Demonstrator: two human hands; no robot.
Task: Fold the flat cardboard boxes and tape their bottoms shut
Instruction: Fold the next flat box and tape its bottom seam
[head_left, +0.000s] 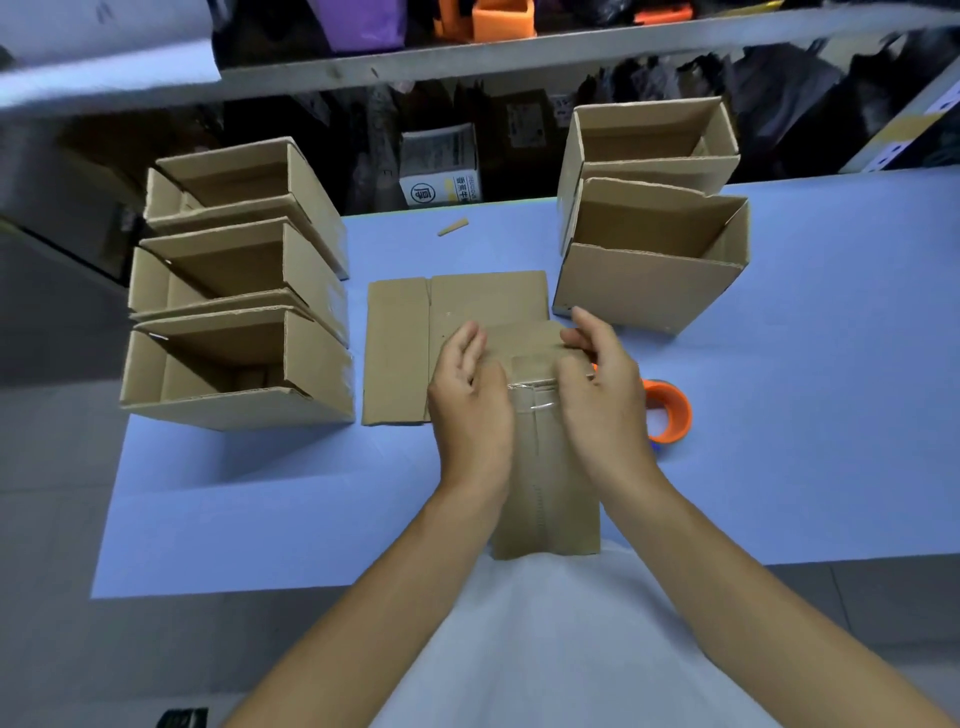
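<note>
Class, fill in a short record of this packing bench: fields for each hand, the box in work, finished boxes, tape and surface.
left hand: presses the box's left side
right hand: grips the box's right edge
box in work: folded, clear tape across its upper end
flat cardboard: lies beyond it
finished boxes: three at left, two at right, open
orange tape roll: right of the hands
table: blue

Tape roll half hidden behind right hand. Both hands cover top edges of held box; left hand contact unclear. Flat cardboard partly covered. Far shelf goods blurred, cut off at top edge
</note>
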